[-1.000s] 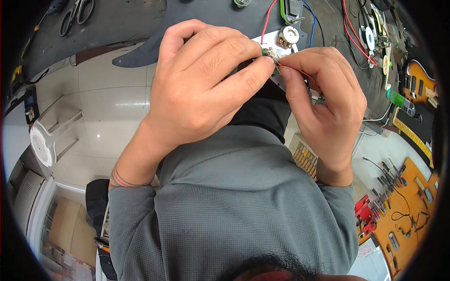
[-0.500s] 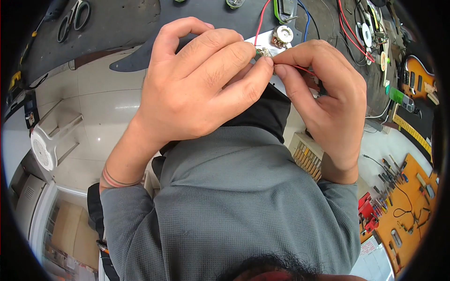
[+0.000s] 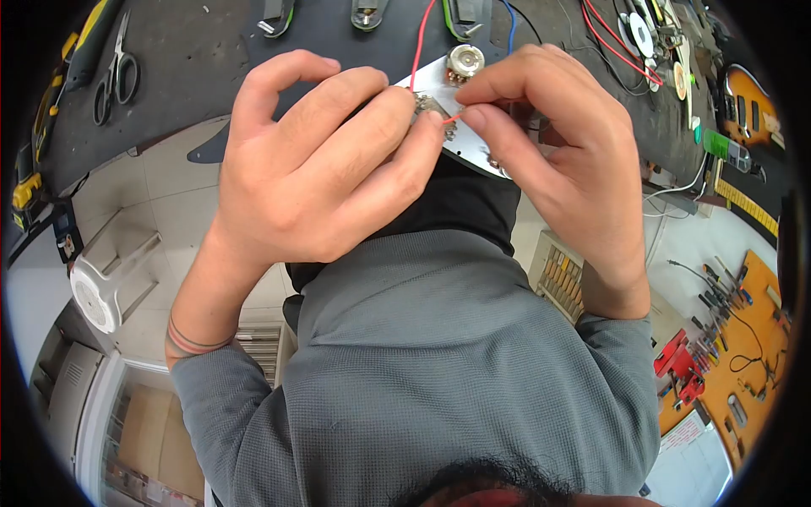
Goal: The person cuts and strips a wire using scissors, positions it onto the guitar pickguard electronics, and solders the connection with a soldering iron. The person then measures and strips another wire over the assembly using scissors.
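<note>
Fingers (image 3: 497, 135): right hand (image 3: 583, 152) pinches 1 red wire (image 3: 453, 118); left hand (image 3: 308, 182), grip unclear; 1 white-topped potentiometer (image 3: 465, 61).

In the upper centre of the frame, a metal plate (image 3: 434, 78) lies at the near edge of the surface (image 3: 190, 38), with a potentiometer (image 3: 465, 62) on it. The left hand (image 3: 308, 169) is over the plate's left side, the right hand (image 3: 562, 139) over its right; a wire (image 3: 454, 118) runs between their fingertips. At upper left, scissors (image 3: 119, 49) lie on the surface. Below them, a stool (image 3: 97, 291) stands on the floor (image 3: 190, 203). An electric guitar (image 3: 748, 110) is at upper right.
</note>
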Motion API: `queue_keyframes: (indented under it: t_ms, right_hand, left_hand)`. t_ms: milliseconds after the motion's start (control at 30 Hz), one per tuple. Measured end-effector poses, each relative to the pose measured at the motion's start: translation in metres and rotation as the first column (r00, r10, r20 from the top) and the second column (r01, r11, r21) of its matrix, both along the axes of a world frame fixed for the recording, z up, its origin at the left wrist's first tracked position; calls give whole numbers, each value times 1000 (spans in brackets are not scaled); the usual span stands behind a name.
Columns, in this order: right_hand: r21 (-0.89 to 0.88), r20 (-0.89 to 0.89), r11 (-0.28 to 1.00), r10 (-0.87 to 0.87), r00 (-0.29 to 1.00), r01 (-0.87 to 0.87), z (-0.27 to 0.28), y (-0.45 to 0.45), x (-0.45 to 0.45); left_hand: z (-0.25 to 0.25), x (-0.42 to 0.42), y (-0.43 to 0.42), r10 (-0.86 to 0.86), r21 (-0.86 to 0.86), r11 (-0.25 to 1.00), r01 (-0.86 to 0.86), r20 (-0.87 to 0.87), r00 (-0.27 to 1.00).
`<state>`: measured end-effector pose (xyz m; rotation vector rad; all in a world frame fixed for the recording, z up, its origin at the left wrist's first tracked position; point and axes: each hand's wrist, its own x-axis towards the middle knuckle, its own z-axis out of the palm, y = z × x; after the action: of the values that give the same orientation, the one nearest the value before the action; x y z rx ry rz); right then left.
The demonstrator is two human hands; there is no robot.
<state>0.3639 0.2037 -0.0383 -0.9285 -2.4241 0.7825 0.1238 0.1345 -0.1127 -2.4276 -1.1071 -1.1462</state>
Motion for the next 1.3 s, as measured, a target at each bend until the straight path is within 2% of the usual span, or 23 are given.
queue_keyframes:
  t_ms: [67, 367, 533, 700, 767, 833, 900, 933, 1000, 1033, 1100, 1133, 1200, 1300]
  right_hand:
    - [131, -3, 990, 59, 998, -58, -4, 5, -2]
    - [96, 6, 994, 53, 999, -53, 1, 0, -8]
    - [176, -26, 981, 88, 996, -82, -5, -4, -1]
    - [82, 182, 990, 102, 978, -119, 24, 0, -10]
    - [113, 136, 987, 98, 986, -114, 16, -1, -8]
    - [234, 92, 962, 126, 988, -144, 7, 1, -5]
    - [254, 112, 955, 128, 985, -152, 9, 1, -6]
    - [193, 153, 972, 108, 982, -137, 17, 1, -9]
    - [135, 88, 988, 64, 994, -75, 11, -2, -8]
    - [133, -20, 991, 35, 999, -32, -9, -7, -2]
    - [126, -23, 992, 22, 1000, -19, -9, -8, -2]
    - [124, 82, 991, 39, 996, -49, 10, -5, -8]
    - [128, 133, 990, 47, 990, -64, 14, -3, -7]
    - [147, 27, 989, 30, 999, -34, -2, -5, 3]
  left_hand:
    - [3, 0, -1, -5, -20, 1000, 5, -9, 1000]
    - [6, -4, 3, -52, -53, 997, 50, -49, 997]
    - [8, -5, 5, -73, -66, 995, 69, -58, 996]
    - [5, -6, 6, -71, -48, 996, 69, -47, 996]
    - [6, -6, 6, -68, -50, 997, 66, -49, 996]
    - [7, -6, 6, -68, -57, 996, 66, -50, 996]
    - [9, -6, 6, -72, -71, 995, 68, -52, 996]
    - [9, -6, 6, -76, -76, 994, 72, -49, 996]
    - [10, -7, 7, -82, -88, 993, 78, -41, 996]
    - [10, -7, 7, -82, -95, 992, 79, -30, 996]
    - [10, -6, 6, -83, -111, 990, 82, -8, 996]
    - [10, -6, 6, -84, -116, 990, 84, 6, 996]
    - [11, -6, 6, -84, -125, 988, 87, 33, 996]
    - [13, -7, 6, -88, -146, 985, 93, 38, 995]
